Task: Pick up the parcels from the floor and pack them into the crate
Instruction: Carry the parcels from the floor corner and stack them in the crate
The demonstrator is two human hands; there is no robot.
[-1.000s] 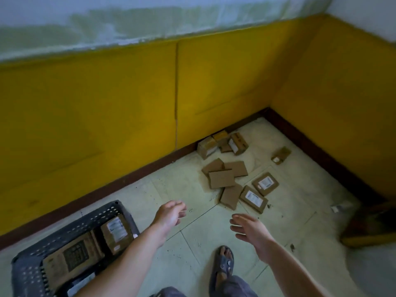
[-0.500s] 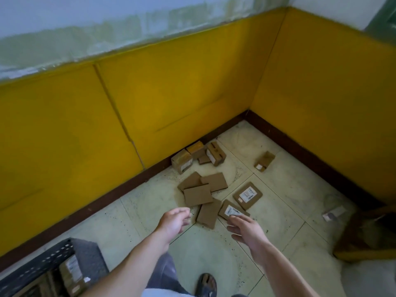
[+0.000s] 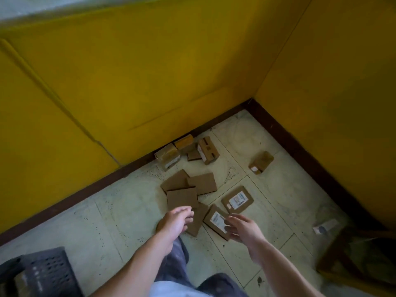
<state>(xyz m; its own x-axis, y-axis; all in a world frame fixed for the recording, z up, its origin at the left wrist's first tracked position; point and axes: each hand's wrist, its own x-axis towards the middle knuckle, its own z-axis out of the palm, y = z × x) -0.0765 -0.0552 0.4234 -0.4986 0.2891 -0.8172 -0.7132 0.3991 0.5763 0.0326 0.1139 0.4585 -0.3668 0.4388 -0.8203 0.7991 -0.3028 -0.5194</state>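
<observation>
Several brown cardboard parcels lie on the tiled floor near the wall corner. Flat plain ones point(image 3: 182, 197) overlap in a small pile; two flat labelled parcels lie beside them, one nearer point(image 3: 215, 220) and one farther point(image 3: 237, 199). Small boxes point(image 3: 207, 150) sit against the skirting, and one box point(image 3: 261, 162) lies apart to the right. My left hand point(image 3: 174, 221) hovers with relaxed fingers over the near edge of the flat pile, holding nothing. My right hand point(image 3: 243, 228) is spread open just over the nearer labelled parcel. The dark crate point(image 3: 45, 269) shows at the bottom left.
Yellow padded walls point(image 3: 150, 82) meet in a corner with a dark skirting. A scrap of white paper point(image 3: 324, 226) lies on the floor at right, next to a dark wooden piece of furniture point(image 3: 351, 260). My knees in dark trousers are below the hands.
The view has moved forward and right toward the parcels; the crate has slid to the bottom left corner. Both hands have reached closer to the flat parcels.
</observation>
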